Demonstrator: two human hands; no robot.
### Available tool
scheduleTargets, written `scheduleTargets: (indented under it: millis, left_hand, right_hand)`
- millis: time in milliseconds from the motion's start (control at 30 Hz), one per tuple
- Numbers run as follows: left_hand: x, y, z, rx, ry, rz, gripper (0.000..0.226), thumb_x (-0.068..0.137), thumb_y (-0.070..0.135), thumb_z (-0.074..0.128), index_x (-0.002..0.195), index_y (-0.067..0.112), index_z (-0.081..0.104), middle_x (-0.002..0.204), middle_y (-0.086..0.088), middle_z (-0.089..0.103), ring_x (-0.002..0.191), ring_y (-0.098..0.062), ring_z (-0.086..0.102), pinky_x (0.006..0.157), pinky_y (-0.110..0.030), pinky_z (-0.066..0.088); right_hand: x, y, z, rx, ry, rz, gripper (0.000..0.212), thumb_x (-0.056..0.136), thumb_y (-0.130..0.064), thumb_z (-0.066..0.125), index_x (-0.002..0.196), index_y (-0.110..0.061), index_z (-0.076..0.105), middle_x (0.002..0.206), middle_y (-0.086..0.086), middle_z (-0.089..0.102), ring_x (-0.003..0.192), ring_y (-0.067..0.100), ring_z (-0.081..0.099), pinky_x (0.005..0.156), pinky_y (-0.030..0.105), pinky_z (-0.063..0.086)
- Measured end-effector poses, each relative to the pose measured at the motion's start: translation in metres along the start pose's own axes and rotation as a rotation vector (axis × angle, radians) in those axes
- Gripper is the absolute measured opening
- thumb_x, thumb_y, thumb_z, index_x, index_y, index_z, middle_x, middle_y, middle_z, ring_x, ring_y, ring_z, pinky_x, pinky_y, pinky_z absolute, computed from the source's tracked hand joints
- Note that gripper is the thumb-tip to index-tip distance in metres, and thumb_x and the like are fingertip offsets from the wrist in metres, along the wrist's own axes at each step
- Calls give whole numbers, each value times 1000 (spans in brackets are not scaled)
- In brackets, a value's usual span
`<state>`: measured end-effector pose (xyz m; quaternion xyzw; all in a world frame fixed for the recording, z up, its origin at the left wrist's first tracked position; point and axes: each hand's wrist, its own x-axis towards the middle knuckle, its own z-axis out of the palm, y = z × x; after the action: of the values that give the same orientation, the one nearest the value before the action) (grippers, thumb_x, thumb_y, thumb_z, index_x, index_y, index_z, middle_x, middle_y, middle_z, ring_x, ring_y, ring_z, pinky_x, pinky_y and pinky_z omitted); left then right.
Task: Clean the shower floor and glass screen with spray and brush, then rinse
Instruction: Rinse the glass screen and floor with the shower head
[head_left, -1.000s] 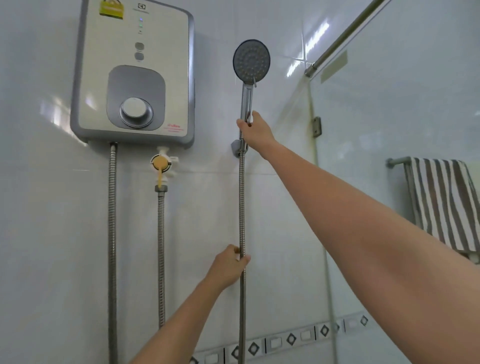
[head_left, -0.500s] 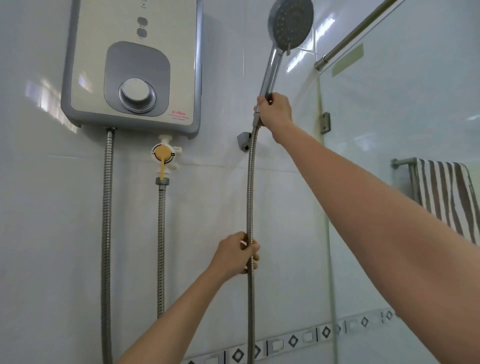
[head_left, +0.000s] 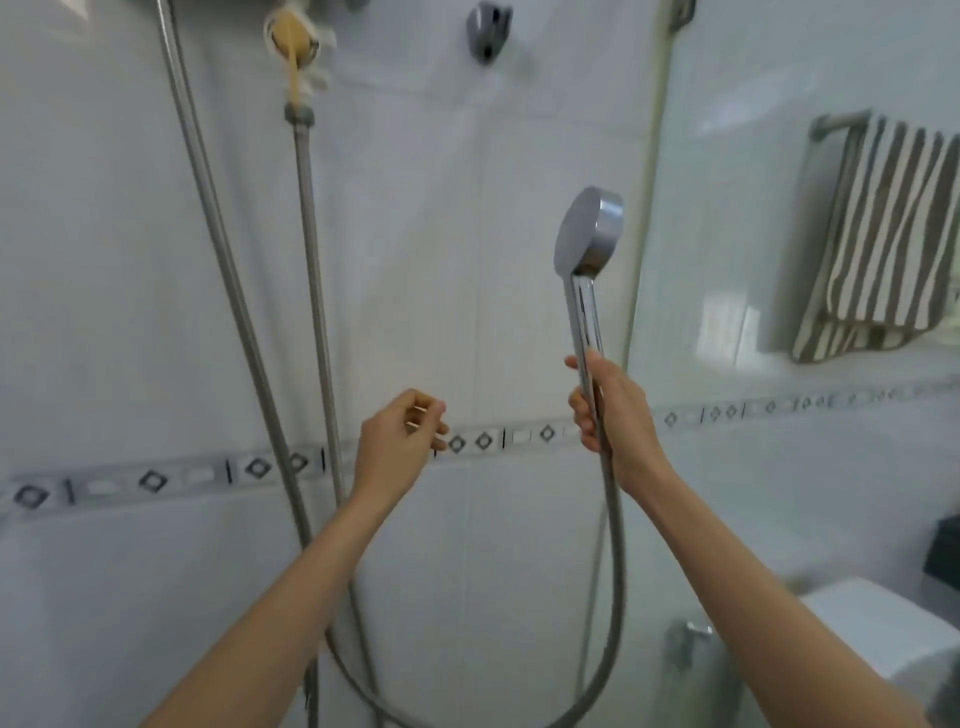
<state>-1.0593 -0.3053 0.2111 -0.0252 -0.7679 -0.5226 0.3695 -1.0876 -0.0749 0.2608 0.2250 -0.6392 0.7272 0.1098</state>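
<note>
Beside the glass screen (head_left: 727, 156), shower head (head_left: 587, 234): upright, handle gripped by the right hand (head_left: 618, 421).
Left hand (head_left: 400, 441): fingers loosely curled, holding nothing, clear of the hose.
Hose (head_left: 617, 545): loops down from the handle.
Wall bracket (head_left: 485, 31): high above both hands.

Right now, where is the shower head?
In the head view the shower head sits right of centre, held upright by its handle in the right hand, below and right of the wall bracket and left of the glass screen.
</note>
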Motion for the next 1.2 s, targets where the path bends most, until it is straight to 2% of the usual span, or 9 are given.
scheduleTargets:
  millis: [200, 333, 467, 533, 700, 867, 1000, 1067, 1200]
  left_hand:
    - [-134, -104, -17, 193, 334, -268, 16, 95, 27, 60, 81, 19, 59, 71, 3, 68, 69, -17, 68, 66, -29, 48]
    - [-181, -149, -31, 377, 527, -521, 24, 90, 27, 66, 102, 8, 60, 103, -17, 63, 101, -39, 58, 80, -41, 44]
    - [-183, -182, -36, 286, 348, -932, 54, 97, 43, 53, 128, -1, 51, 126, -26, 56, 107, -38, 56, 86, -44, 47]
    - [-183, -192, -35, 202, 269, -945, 51, 101, 42, 43, 122, -3, 54, 116, -26, 63, 92, -35, 60, 70, -34, 45]
    - [-178, -202, -38, 203, 290, -1030, 52, 103, 39, 39, 114, -7, 59, 107, -23, 65, 95, -36, 63, 70, -35, 46]
    - [-168, -196, -42, -635, 417, -1116, 39, 92, 48, 61, 90, 9, 58, 60, -10, 66, 49, -23, 65, 46, -21, 52]
    - [-182, -200, -46, -942, 450, -1088, 40, 102, 39, 46, 120, 4, 54, 105, -16, 69, 83, -24, 71, 73, -28, 56]
    - [-198, -210, -40, -862, 474, -1122, 46, 107, 33, 32, 131, -1, 51, 120, -18, 63, 103, -28, 66, 84, -30, 50]
    - [-215, -234, -21, -327, 431, -1257, 43, 100, 11, 38, 141, 1, 46, 99, -13, 58, 77, -23, 56, 61, -28, 46]
  right_hand:
    - [-101, 103, -38, -177, -105, 198, 38, 93, -46, 49, 93, -8, 44, 58, 0, 41, 43, 9, 32, 39, 21, 24]
    - [-137, 132, -55, -144, -170, 316, 46, 91, -54, 47, 98, -10, 57, 70, 10, 48, 52, 16, 43, 43, 26, 36]
    - [-155, 142, -63, -119, -150, 421, 82, 58, -84, 59, 99, -13, 63, 65, 1, 50, 50, 11, 43, 41, 22, 36]
    - [-160, 145, -64, -112, -131, 500, 72, 69, -78, 56, 98, -12, 63, 60, -2, 47, 45, 10, 37, 38, 20, 28]
    - [-173, 150, -66, -164, -122, 486, 37, 92, -51, 48, 101, -17, 60, 60, 2, 41, 45, 12, 32, 42, 21, 25]
    - [-178, 154, -67, -117, -139, 454, 48, 79, -63, 55, 96, -18, 59, 67, 6, 48, 49, 16, 41, 41, 24, 33]
    - [-177, 159, -74, -76, -125, 414, 81, 61, -79, 64, 102, -9, 62, 72, 8, 51, 55, 17, 49, 45, 29, 44]
    - [-176, 160, -77, -76, -123, 406, 88, 56, -82, 63, 104, -9, 62, 70, 7, 50, 53, 14, 47, 44, 26, 43]
    - [-178, 159, -87, -68, -106, 441, 90, 52, -84, 64, 104, -11, 63, 68, 3, 48, 47, 10, 43, 39, 21, 37]
